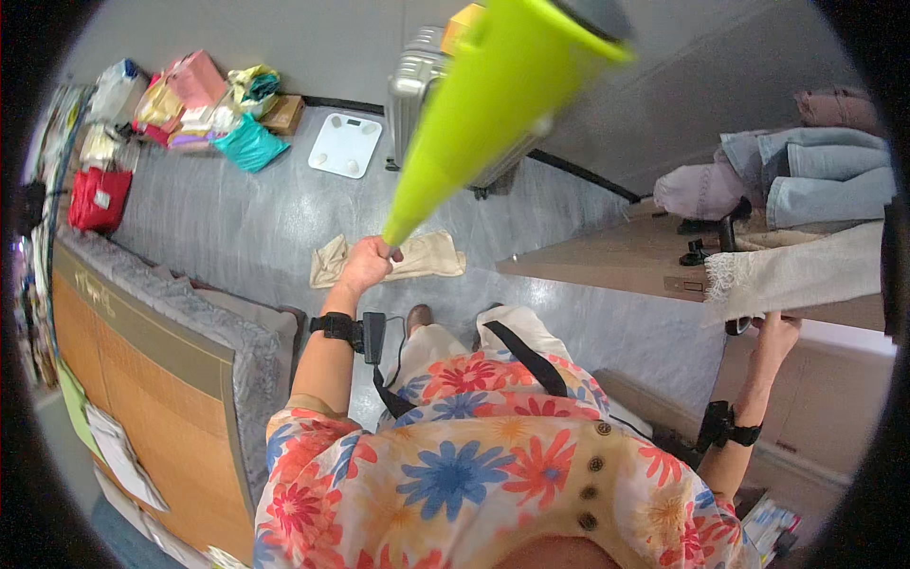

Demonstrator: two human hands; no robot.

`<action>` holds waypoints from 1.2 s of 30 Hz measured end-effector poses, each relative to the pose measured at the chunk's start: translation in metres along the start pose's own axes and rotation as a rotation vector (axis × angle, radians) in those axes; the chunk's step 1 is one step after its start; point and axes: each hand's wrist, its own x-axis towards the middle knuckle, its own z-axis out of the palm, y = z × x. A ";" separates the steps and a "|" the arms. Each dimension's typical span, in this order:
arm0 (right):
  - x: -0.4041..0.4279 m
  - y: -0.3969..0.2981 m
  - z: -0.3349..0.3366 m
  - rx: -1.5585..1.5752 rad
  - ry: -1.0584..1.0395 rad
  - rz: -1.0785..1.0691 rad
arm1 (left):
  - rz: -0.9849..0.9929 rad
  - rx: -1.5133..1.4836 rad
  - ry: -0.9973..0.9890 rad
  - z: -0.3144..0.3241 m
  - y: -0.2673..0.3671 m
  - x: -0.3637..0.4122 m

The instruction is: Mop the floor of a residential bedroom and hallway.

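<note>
My left hand (370,263) grips the narrow end of a lime-green tapered object (490,107). It widens upward towards the camera, blurred, with a dark grey part at its broad end; its exact kind is unclear. Beneath and beyond that hand, a folded beige cloth (430,256) lies on the grey floor. Far to the right, my right hand (778,331) is at the edge of a wooden shelf (604,267), just under a cream fringed scarf (796,270). A black round-ended object (738,326) is close to its fingers. Whether they hold anything is hidden.
A white bathroom scale (346,146) and a silver suitcase (412,85) stand by the wall. Several bags and a cardboard box (283,114) crowd the far left. Folded jeans (828,178) lie on the shelf. A bed with a grey furry cover (249,348) flanks my left.
</note>
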 end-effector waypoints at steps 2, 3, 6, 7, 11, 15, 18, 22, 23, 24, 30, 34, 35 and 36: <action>-0.011 -0.039 0.021 -0.040 0.188 -0.045 | -0.006 -0.045 -0.017 0.002 0.011 -0.007; -0.014 -0.049 0.026 -0.034 0.180 -0.070 | -0.011 -0.081 -0.041 0.004 0.013 -0.011; -0.035 -0.085 0.026 0.010 0.076 0.018 | 0.039 -0.111 -0.018 0.021 -0.010 -0.013; -0.050 -0.104 0.026 0.028 0.034 0.059 | 0.069 -0.102 -0.038 0.025 -0.019 -0.013; -0.101 -0.166 0.016 0.432 -0.706 0.335 | 0.119 0.096 -0.030 0.032 -0.021 -0.031; -0.114 -0.240 0.056 0.689 -1.054 0.399 | 0.047 0.238 -0.038 0.034 -0.036 -0.047; -0.105 -0.259 0.079 0.198 -1.385 0.161 | 0.015 0.238 0.067 0.031 -0.066 -0.050; -0.104 -0.274 0.101 -0.224 -1.534 0.191 | 0.003 0.189 0.162 0.057 -0.079 -0.043; -0.112 -0.277 0.111 -0.253 -1.559 0.183 | 0.032 0.135 0.219 0.063 -0.080 -0.044; -0.120 -0.278 0.119 -0.329 -1.548 0.155 | 0.073 0.085 0.277 0.068 -0.079 -0.043; -0.119 -0.266 0.136 -0.600 -1.528 0.198 | -0.063 0.046 0.422 0.097 -0.072 -0.037; -0.124 -0.252 0.142 -0.615 -1.535 0.158 | -0.082 -0.042 0.591 0.125 -0.075 -0.036; -0.125 -0.247 0.142 -0.586 -1.553 0.113 | -0.094 -0.054 0.594 0.133 -0.077 -0.042; -0.124 -0.254 0.147 -0.595 -1.560 0.104 | -0.124 -0.090 0.624 0.129 -0.080 -0.048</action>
